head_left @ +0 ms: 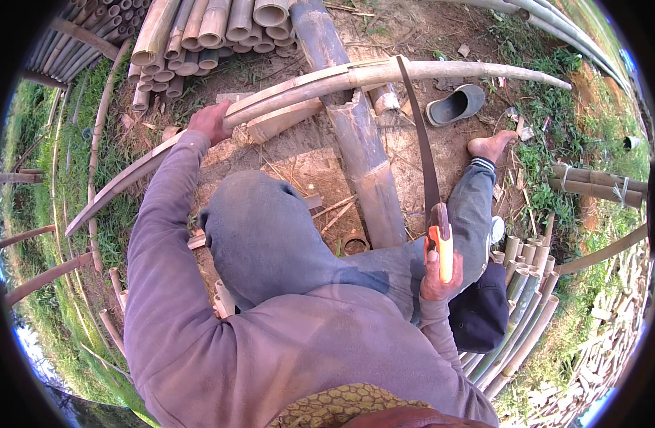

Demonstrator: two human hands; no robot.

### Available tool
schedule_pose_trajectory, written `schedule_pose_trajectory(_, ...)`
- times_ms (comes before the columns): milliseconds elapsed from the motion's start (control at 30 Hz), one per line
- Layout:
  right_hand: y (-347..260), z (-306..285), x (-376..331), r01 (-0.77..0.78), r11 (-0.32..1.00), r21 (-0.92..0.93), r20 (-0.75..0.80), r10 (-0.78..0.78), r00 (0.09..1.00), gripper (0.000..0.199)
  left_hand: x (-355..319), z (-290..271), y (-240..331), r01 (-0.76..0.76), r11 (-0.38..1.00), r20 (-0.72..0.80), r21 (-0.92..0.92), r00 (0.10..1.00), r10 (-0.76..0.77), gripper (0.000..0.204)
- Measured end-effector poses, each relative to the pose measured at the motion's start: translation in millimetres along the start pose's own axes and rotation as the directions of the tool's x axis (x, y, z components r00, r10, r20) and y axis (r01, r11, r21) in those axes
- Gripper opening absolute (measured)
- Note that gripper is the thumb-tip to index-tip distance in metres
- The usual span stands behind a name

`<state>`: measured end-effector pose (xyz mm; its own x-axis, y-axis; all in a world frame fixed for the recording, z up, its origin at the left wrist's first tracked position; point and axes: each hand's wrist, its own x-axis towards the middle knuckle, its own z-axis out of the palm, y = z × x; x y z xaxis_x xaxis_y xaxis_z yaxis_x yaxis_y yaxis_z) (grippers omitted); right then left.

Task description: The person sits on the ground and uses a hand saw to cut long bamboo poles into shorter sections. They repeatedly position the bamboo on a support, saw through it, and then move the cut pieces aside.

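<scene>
My left hand (210,121) grips a long pale split bamboo pole (384,73) that runs across the view, resting on a thick upright bamboo log (356,135). My right hand (441,274) is closed on the orange handle of a long curved saw (426,153). The saw blade reaches up to the split pole and meets it near the log. My bent left knee (259,221) and my outstretched right leg with a bare foot (490,146) lie on the dirt.
A stack of cut bamboo tubes (199,32) lies at the top left. More bamboo lengths (520,299) sit at my right. A dark sandal (456,105) lies beyond the pole. A dark cloth (480,307) is beside my right hip. Grass borders the dirt.
</scene>
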<state>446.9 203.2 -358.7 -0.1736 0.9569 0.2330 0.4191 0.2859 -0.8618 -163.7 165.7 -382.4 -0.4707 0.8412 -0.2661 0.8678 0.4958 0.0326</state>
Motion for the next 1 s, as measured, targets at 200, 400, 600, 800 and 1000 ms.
schedule_pose_trajectory(200,-14,19,0,0.152,0.988,0.022,0.056,-0.153,0.987,0.025,-1,3,-4,-0.048,0.999,-0.046,-0.006,0.998,0.048,0.051)
schedule_pose_trajectory(400,-6,25,1,0.09,0.995,-0.033,0.087,-0.087,0.992,0.025,-7,0,-7,-0.109,0.987,-0.113,-0.118,0.989,0.096,0.057)
schedule_pose_trajectory(600,-9,23,1,0.054,0.998,-0.023,0.093,-0.052,0.994,0.024,8,15,-29,-0.065,0.996,-0.329,-0.068,0.943,0.039,0.053)
schedule_pose_trajectory(800,-12,22,3,0.042,0.998,0.041,0.085,-0.045,0.995,0.025,29,-4,27,-0.055,0.998,-0.837,0.008,0.546,0.037,0.055)
schedule_pose_trajectory(1000,-15,12,8,0.085,0.996,0.033,0.101,-0.088,0.991,0.029,63,-8,188,-0.43,0.889,-0.535,-0.158,0.794,0.289,0.043)
